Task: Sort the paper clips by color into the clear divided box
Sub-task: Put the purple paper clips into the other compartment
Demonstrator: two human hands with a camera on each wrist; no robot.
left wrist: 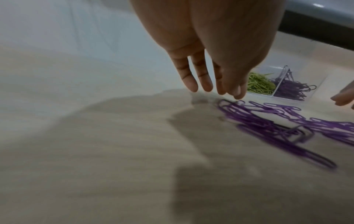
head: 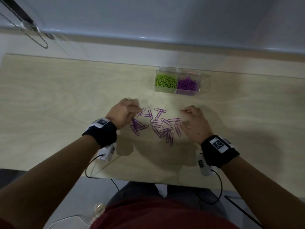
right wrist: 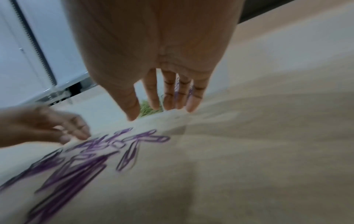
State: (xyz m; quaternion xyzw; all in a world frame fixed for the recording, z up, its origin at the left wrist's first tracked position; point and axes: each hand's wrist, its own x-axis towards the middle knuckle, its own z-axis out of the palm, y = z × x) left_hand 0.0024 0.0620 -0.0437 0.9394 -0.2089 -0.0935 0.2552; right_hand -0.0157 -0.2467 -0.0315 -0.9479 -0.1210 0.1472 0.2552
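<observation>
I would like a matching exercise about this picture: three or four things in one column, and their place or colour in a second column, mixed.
Column 1
1. green paper clips
2. loose purple paper clips
3. left hand
4. right hand

Column 2
a. left edge of the loose pile
b. left compartment of the clear divided box
c. right edge of the loose pile
d. spread on the table

Pairs: 1-b, 2-d, 3-a, 4-c

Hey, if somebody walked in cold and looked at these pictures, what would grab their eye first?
The scatter of purple paper clips on the pale wooden table, lying between the left hand and the right hand. Next, farther back on the table, the clear divided box, with green paper clips in its left compartment and purple ones in the compartment beside it.
</observation>
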